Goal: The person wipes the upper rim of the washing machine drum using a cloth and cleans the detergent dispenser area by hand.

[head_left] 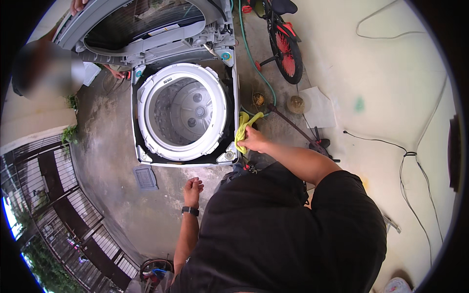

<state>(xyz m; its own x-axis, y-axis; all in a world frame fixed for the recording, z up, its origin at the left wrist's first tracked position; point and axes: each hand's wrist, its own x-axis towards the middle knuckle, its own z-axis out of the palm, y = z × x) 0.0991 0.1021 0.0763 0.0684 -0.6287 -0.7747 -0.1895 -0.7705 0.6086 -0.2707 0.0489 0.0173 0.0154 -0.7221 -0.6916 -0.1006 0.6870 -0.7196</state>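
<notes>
Yellow cloth at the washer's right edge
The right hand pinches the cloth near the front corner. The left hand, near the washer's front, has fingers loosely curled, partly open. 1 co-worker's hand touches the raised top.

Home yard: small bicycle, barred gate.
</notes>
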